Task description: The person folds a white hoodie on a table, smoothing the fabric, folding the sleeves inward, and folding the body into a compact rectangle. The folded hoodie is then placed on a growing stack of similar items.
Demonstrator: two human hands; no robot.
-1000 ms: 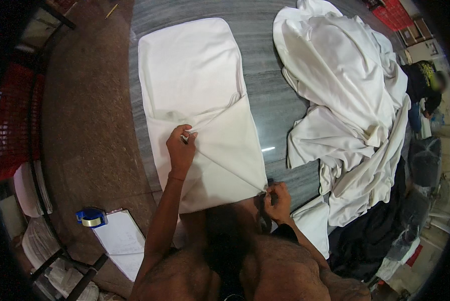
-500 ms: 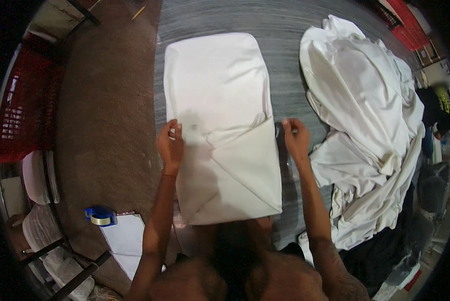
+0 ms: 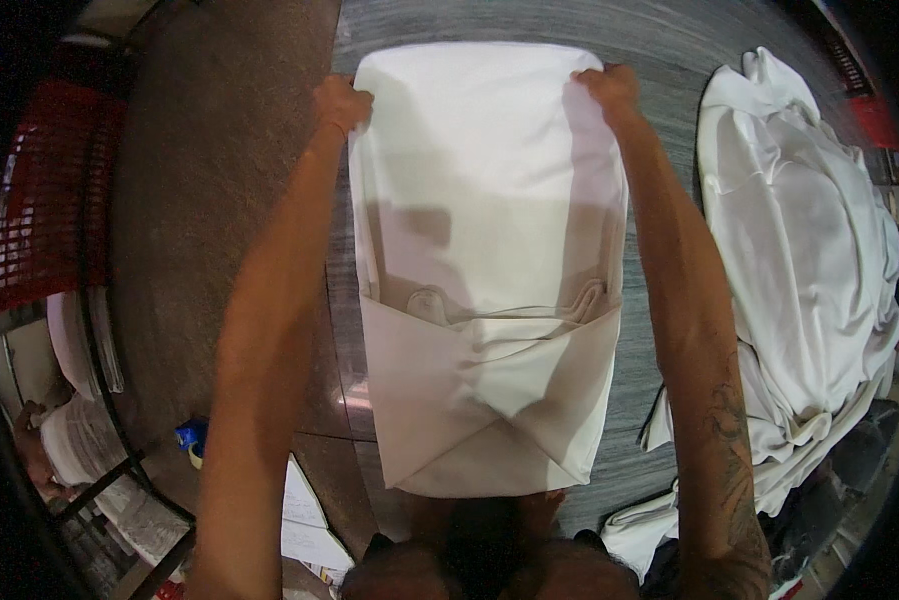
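Observation:
A folded white cloth [image 3: 489,220] lies lengthwise in front of me as a rectangular bundle. Its near end is folded over into a pocket shape, with slanting creases meeting in the middle and a tucked layer showing at the opening. At the far left corner my left hand [image 3: 345,103] is closed on the cloth's edge. My right hand [image 3: 609,90] grips the far right corner in the same way, fingers curled over the edge. Shadows of my arms fall across the cloth.
A loose heap of white fabric [image 3: 804,230] lies to the right on the grey striped surface [image 3: 659,400]. Left is a brown surface [image 3: 209,150] with a blue tape dispenser [image 3: 191,436] and papers [image 3: 304,505]. A red crate [image 3: 44,200] stands farther left.
Both hands have moved forward from the cloth's middle sides to its far corners and closed on them. The near fold now appears opened out more evenly, with its pocket edge spread across the width.

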